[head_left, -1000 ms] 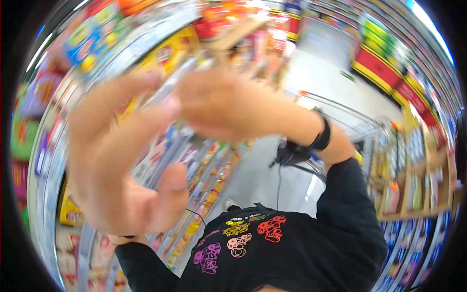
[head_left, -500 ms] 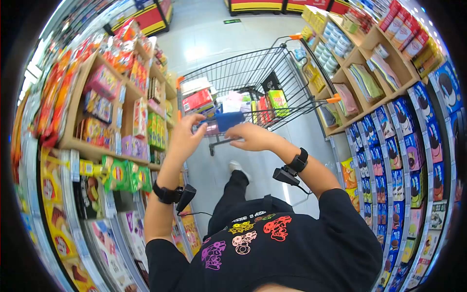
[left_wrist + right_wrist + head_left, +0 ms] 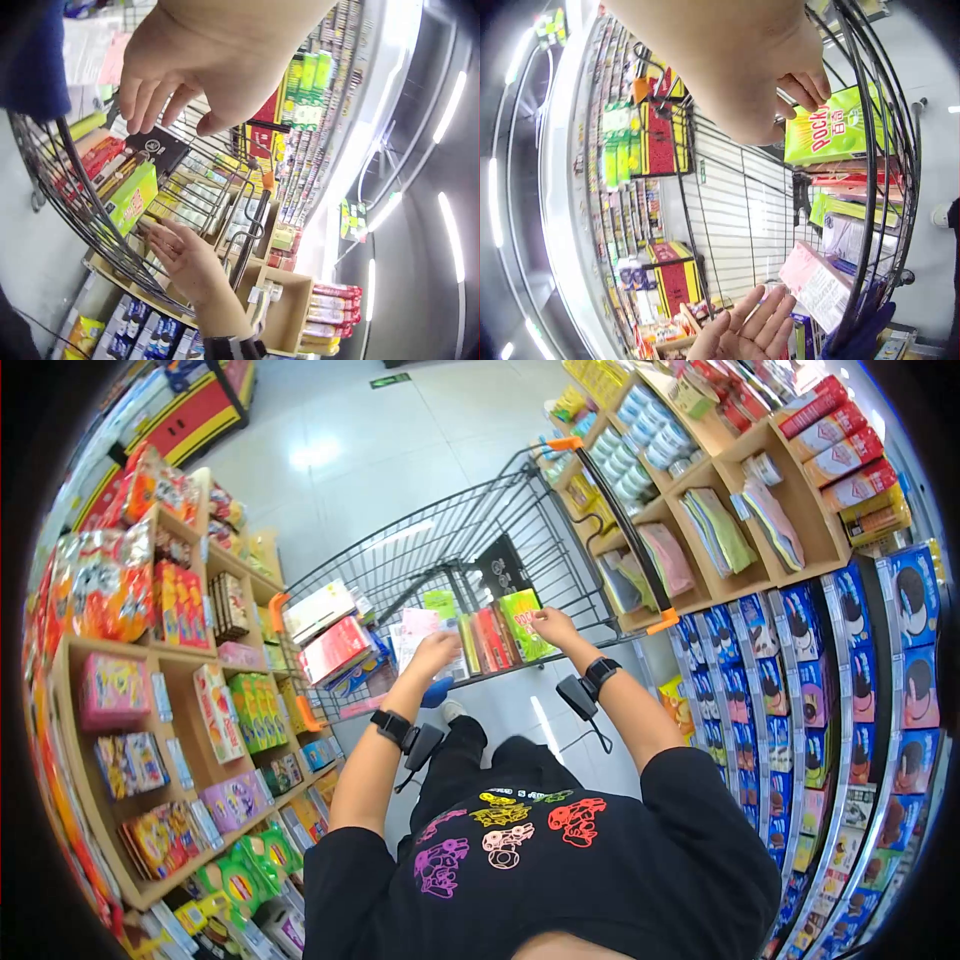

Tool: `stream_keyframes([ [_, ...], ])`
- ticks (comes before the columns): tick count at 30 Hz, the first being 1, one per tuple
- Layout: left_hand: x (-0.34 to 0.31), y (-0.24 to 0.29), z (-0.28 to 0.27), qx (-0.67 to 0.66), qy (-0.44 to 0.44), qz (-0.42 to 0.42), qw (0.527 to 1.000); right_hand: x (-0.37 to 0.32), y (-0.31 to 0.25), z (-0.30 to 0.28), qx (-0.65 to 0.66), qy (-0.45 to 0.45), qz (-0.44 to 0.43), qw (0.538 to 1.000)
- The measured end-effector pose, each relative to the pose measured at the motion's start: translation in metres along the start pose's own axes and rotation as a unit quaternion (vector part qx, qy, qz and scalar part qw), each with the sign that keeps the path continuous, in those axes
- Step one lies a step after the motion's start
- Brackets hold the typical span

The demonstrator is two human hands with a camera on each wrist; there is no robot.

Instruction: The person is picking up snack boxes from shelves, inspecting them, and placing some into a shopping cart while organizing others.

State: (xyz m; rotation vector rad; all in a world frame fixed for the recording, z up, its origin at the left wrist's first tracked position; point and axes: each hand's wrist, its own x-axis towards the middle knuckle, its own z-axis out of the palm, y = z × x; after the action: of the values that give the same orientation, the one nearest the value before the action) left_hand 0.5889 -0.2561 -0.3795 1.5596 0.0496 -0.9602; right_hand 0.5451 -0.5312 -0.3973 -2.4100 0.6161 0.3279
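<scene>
A wire shopping cart (image 3: 420, 520) stands in front of me, packages gathered along its near side. My right hand (image 3: 553, 628) is at the end of a green Pocky box (image 3: 527, 625), which stands beside several red and brown boxes (image 3: 490, 640). In the right wrist view, its fingers (image 3: 808, 94) overlap the end of that box. My left hand (image 3: 438, 652) hovers over the near left of the cart with relaxed fingers and an empty palm. Close to it lies a pink and white box (image 3: 817, 285). A dark blue piece (image 3: 437, 692) hangs at the near rim below the left hand.
Wooden snack shelves (image 3: 185, 670) border the aisle on the left. To the right are a wooden cubby shelf (image 3: 800, 515) and racks of blue packets (image 3: 855, 660). A black box (image 3: 500, 568) leans inside the cart, and books and packages (image 3: 335, 640) fill its left end.
The view has turned toward the cart. My raised hands have come down to it and moved apart; the right has reached the Pocky box, and the pinkish item between them is out of the hands.
</scene>
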Motion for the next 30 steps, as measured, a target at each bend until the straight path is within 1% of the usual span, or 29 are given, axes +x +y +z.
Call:
stream_keyframes([
  [3,0.04,-0.003,0.024,-0.155,-0.02,-0.066,0.986,0.02,0.031,0.007,0.006,-0.03,0.071,0.997],
  [4,0.055,-0.01,0.033,-0.168,-0.018,-0.079,0.982,0.025,0.034,0.006,0.008,-0.038,0.09,0.995],
  [5,0.068,-0.019,0.042,-0.186,-0.027,-0.103,0.977,0.032,0.039,0.003,0.023,-0.111,0.116,0.987],
  [7,0.087,-0.031,0.062,-0.234,-0.038,-0.164,0.957,0.048,0.056,0.018,0.045,-0.138,0.151,0.978],
  [8,0.094,-0.038,0.072,-0.225,-0.041,-0.171,0.958,0.053,0.068,0.028,0.054,-0.153,0.169,0.972],
  [9,0.094,-0.036,0.082,-0.216,-0.042,-0.178,0.959,0.046,0.064,0.026,0.057,-0.13,0.157,0.977],
  [10,0.097,-0.039,0.089,-0.206,-0.042,-0.183,0.96,0.045,0.065,0.029,0.036,-0.125,0.16,0.978],
  [11,0.102,-0.045,0.091,-0.222,-0.096,-0.16,0.957,0.047,0.064,0.032,0.015,-0.12,0.16,0.98],
  [12,0.099,-0.039,0.096,-0.217,-0.087,-0.171,0.957,0.05,0.064,0.034,-0.007,-0.116,0.157,0.981],
  [13,0.104,-0.044,0.101,-0.207,-0.059,-0.187,0.959,0.055,0.067,0.037,0.027,-0.133,0.143,0.98],
  [14,0.11,-0.048,0.107,-0.197,-0.029,-0.203,0.959,0.059,0.07,0.039,0.019,-0.146,0.141,0.979],
  [16,0.105,-0.03,0.113,-0.19,-0.002,-0.21,0.959,0.062,0.068,0.041,0.005,-0.177,0.142,0.974],
  [17,0.098,-0.024,0.117,-0.185,0.011,-0.218,0.958,0.06,0.066,0.043,0.006,-0.184,0.151,0.971],
  [20,0.108,-0.036,0.124,-0.138,-0.009,-0.234,0.962,0.052,0.047,0.044,0.019,-0.164,0.209,0.964],
  [21,0.112,-0.037,0.131,-0.124,0.018,-0.242,0.962,0.053,0.041,0.04,0.046,-0.185,0.243,0.951],
  [24,0.121,-0.037,0.143,-0.07,0.029,-0.21,0.975,0.047,0.025,0.047,0.03,-0.139,0.287,0.947],
  [25,0.128,-0.051,0.145,-0.017,0.046,-0.17,0.984,0.048,0.023,0.05,0.054,-0.146,0.313,0.937],
  [27,0.166,-0.131,0.151,0.003,0.096,-0.085,0.992,0.049,0.02,0.051,0.073,-0.156,0.323,0.931],
  [28,0.16,-0.112,0.153,0.014,0.123,-0.041,0.992,0.049,0.015,0.048,0.081,-0.16,0.326,0.928],
  [29,0.149,-0.095,0.156,0.004,0.125,-0.025,0.992,0.049,0.011,0.044,0.075,-0.166,0.329,0.927],
  [30,0.137,-0.072,0.157,0.037,0.134,-0.036,0.99,0.053,0.022,0.052,0.098,-0.168,0.309,0.931],
])
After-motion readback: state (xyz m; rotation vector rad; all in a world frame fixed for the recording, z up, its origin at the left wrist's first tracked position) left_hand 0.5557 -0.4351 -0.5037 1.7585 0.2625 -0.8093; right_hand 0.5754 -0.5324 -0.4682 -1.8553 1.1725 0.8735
